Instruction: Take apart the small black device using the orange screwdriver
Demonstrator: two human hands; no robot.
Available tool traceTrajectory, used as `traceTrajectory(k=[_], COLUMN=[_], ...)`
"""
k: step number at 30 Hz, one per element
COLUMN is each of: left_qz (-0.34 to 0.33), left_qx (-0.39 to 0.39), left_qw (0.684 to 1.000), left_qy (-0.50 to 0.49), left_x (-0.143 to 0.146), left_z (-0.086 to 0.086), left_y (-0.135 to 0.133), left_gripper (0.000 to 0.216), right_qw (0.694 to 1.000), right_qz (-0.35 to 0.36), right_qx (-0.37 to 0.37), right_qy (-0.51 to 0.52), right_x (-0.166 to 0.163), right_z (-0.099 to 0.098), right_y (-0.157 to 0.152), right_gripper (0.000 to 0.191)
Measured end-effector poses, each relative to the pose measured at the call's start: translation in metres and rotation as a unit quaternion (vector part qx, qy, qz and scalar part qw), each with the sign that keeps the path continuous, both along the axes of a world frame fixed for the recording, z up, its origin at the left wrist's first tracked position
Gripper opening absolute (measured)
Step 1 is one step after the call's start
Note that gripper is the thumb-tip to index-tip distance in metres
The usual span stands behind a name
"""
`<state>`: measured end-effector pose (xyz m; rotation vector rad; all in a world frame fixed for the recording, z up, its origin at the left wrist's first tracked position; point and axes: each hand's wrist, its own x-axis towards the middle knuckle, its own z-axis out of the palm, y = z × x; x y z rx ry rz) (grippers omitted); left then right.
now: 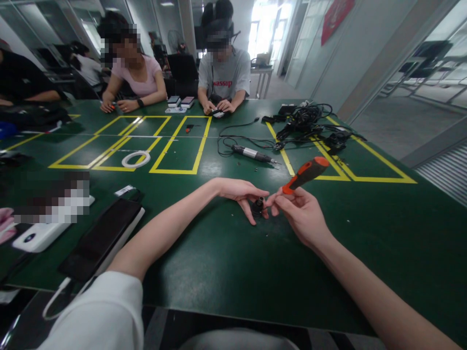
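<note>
The small black cylindrical part with a ringed upper end (258, 205) is over the near side of the table, between the two hands. The left hand (241, 193) has its fingers spread around it; whether they pinch it or only steady it, I cannot tell. The right hand (304, 214) is closed on an orange-red and dark grey screwdriver (306, 175), handle up and tilted, its shaft hidden behind the fingers. The hands nearly meet at the part; actual contact is unclear.

The likeliest trouble is a slip: the part is small and looks smooth, so a loose left hold could let it turn or drop and roll. With the fingertips crowded so close, a skidding screwdriver tip could jab the left hand.

Beyond lies a black-and-silver pen-shaped electric tool (251, 154), its thin black cord looping towards a tangled heap of black cables (306, 116), which could catch a far reach. Left of the arms, a black phone-like slab (102, 236) with a white cable (54, 299) hems in the left elbow
</note>
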<state>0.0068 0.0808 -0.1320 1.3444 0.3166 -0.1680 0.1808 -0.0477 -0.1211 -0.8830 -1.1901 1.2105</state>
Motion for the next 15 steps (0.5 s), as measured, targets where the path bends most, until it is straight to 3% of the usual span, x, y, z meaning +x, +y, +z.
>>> traceTrajectory(k=[7, 15], left_qz=[0.004, 0.005], left_qx=[-0.002, -0.007], left_qw=[1.000, 1.000], left_qy=[-0.010, -0.018], left_x=[0.0003, 0.0017], left_z=[-0.0005, -0.0007], left_y=[-0.0003, -0.0007], left_gripper=[0.050, 0.049], right_qw=[0.999, 1.000], right_qz=[0.032, -0.005], right_qx=[0.009, 0.002], right_qy=[-0.027, -0.022], right_x=[0.0016, 0.0011], right_z=[-0.0030, -0.0051], right_y=[0.0008, 0.0029], right_gripper=[0.034, 0.033])
